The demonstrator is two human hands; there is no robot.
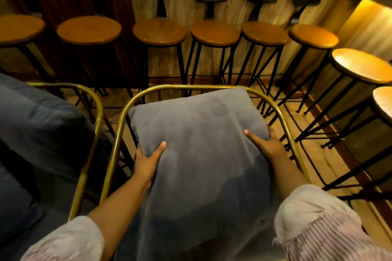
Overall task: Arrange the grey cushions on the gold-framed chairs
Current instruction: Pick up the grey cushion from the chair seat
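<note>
A large grey cushion (201, 154) leans against the curved back of a gold-framed chair (186, 87) straight in front of me. My left hand (148, 161) grips the cushion's left edge, thumb on its front face. On the opposite edge my right hand (265, 142) holds it the same way, fingers wrapped behind. A second gold-framed chair (96, 125) stands to the left, with a darker blue-grey cushion (38, 125) resting in it.
A row of tall bar stools (214, 33) with round wooden seats and black legs lines the wall behind the chairs. Two more stools (360, 63) crowd the right side. The floor (326, 163) is wooden.
</note>
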